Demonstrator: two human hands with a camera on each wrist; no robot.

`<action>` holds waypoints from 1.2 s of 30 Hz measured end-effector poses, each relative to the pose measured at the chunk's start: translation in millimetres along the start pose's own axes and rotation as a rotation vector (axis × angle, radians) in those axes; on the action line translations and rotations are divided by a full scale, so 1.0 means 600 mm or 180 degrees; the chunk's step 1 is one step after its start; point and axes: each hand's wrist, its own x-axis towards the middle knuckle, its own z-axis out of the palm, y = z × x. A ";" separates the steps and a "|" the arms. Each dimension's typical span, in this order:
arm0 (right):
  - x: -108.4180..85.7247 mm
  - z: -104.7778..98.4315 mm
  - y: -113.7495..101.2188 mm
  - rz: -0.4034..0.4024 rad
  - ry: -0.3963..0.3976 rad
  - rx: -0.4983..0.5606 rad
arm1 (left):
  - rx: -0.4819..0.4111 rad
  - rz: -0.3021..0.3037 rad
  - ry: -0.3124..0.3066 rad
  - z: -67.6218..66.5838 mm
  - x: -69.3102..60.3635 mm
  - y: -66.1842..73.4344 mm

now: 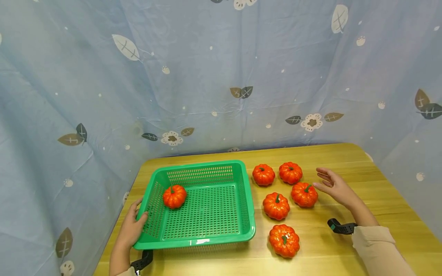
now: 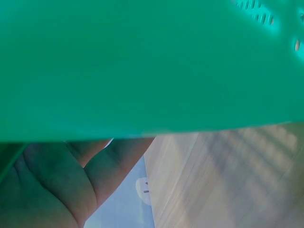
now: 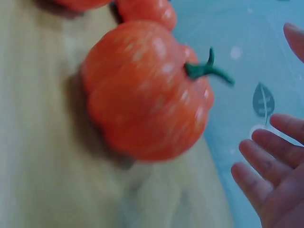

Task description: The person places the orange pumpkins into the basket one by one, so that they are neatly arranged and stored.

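Observation:
A green mesh basket (image 1: pixel 203 240) stands on the left part of the table with one orange pumpkin (image 1: pixel 174 196) inside, near its left wall. My left hand (image 1: pixel 130 226) grips the basket's left rim, thumb over the edge; in the left wrist view the green wall (image 2: pixel 142 71) covers most of that hand (image 2: pixel 57 185). Just right of the nearest loose pumpkin (image 1: pixel 304 194) my right hand (image 1: pixel 336 188) hovers, fingers spread and holding nothing. The right wrist view has a pumpkin (image 3: pixel 147 90) with a green stem, the hand (image 3: pixel 280 175) apart from it.
Right of the basket, more pumpkins lie on the wooden table (image 1: pixel 359 172): two at the back (image 1: pixel 263 174) (image 1: pixel 291 173), one in the middle (image 1: pixel 276 206), one nearer the front (image 1: pixel 284 240). A blue patterned cloth (image 1: pixel 214 76) hangs behind the table.

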 end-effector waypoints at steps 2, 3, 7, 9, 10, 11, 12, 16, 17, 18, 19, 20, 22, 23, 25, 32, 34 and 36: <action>-0.015 0.001 0.011 0.0048 -0.0050 0.0054 | 0.0000 0.0009 -0.0007 0.000 0.000 0.000; -0.021 0.002 0.016 0.0063 -0.0071 0.0091 | 0.0002 0.0012 -0.0011 0.000 0.000 0.000; -0.041 0.015 0.036 0.0088 -0.0119 0.0220 | 0.0006 -0.0007 -0.0014 -0.001 0.000 -0.001; -0.047 0.023 0.044 0.0090 -0.0130 0.0271 | -0.0006 -0.0038 -0.0022 -0.002 0.000 -0.002; -0.049 0.027 0.047 0.0103 -0.0140 0.0301 | -0.0012 -0.0052 -0.0026 -0.002 0.000 -0.002; -0.051 0.030 0.050 0.0108 -0.0150 0.0327 | -0.0018 -0.0067 -0.0029 -0.002 0.000 -0.002; -0.052 0.034 0.053 0.0111 -0.0159 0.0351 | -0.0028 -0.0080 -0.0037 -0.002 0.000 -0.002; -0.051 0.046 0.058 0.0144 -0.0178 0.0344 | -0.0020 -0.0088 -0.0050 -0.003 0.000 -0.001; -0.050 0.049 0.058 0.0152 -0.0183 0.0335 | -0.0016 -0.0082 -0.0048 -0.002 0.000 -0.001; -0.048 0.052 0.058 0.0168 -0.0188 0.0319 | -0.0010 -0.0073 -0.0042 -0.002 0.000 -0.001; -0.046 0.055 0.057 0.0201 -0.0185 0.0310 | 0.0000 -0.0065 -0.0037 -0.002 0.001 -0.001; -0.044 0.057 0.055 0.0232 -0.0186 0.0320 | 0.0008 -0.0060 -0.0031 -0.002 0.001 -0.002; -0.040 0.063 0.053 0.0315 -0.0189 0.0362 | 0.0014 -0.0048 -0.0023 -0.002 0.001 -0.003; -0.038 0.066 0.052 0.0344 -0.0175 0.0388 | 0.0017 -0.0033 -0.0020 -0.002 0.001 -0.003; -0.035 0.072 0.049 0.0396 -0.0146 0.0424 | 0.0009 -0.0028 -0.0022 -0.001 0.001 -0.004; -0.031 0.085 0.047 0.0448 -0.0046 0.0482 | -0.0008 -0.0035 -0.0018 0.000 -0.001 -0.002; -0.030 0.088 0.047 0.0476 -0.0022 0.0465 | -0.0013 -0.0032 -0.0012 -0.001 -0.002 -0.001; -0.029 0.089 0.047 0.0488 -0.0013 0.0448 | -0.0002 -0.0019 -0.0005 -0.001 -0.002 0.000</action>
